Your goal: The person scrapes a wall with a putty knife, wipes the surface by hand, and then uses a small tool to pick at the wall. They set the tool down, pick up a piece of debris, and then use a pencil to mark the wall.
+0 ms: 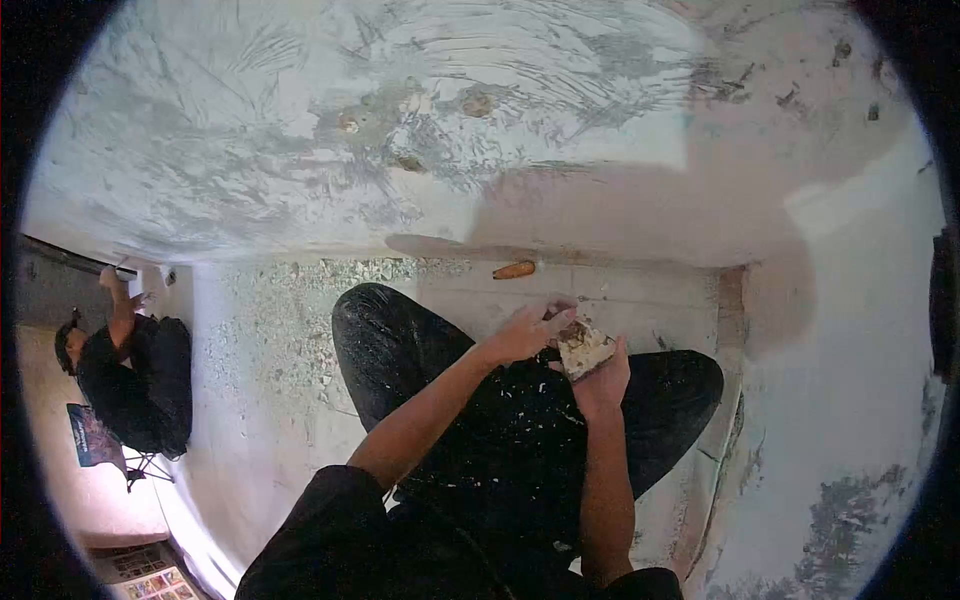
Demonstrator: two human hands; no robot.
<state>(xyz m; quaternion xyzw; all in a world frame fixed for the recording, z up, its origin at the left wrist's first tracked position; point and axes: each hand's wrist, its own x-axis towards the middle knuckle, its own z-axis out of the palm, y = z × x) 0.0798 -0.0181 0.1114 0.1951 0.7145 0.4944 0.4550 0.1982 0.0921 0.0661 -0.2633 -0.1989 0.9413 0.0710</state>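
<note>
A flat, roughly three-cornered piece crusted with off-white plaster [584, 350] is held above my lap, its face tilted up toward me. My right hand [603, 383] grips it from below and along its right edge, the thumb lying on that side. At its upper left corner, my left hand [528, 330] is closed with bent fingers against a dark part that I cannot make out. What lies under the piece is hidden. On the floor just beyond my hands lies an orange-brown, handle-shaped object [514, 270].
A wall with patchy white plaster [420, 120] rises in front, another wall [830, 420] at my right. Flakes and crumbs [280, 330] litter the floor to the left. At far left a person in dark clothes [135, 380] sits by a wall, one arm raised.
</note>
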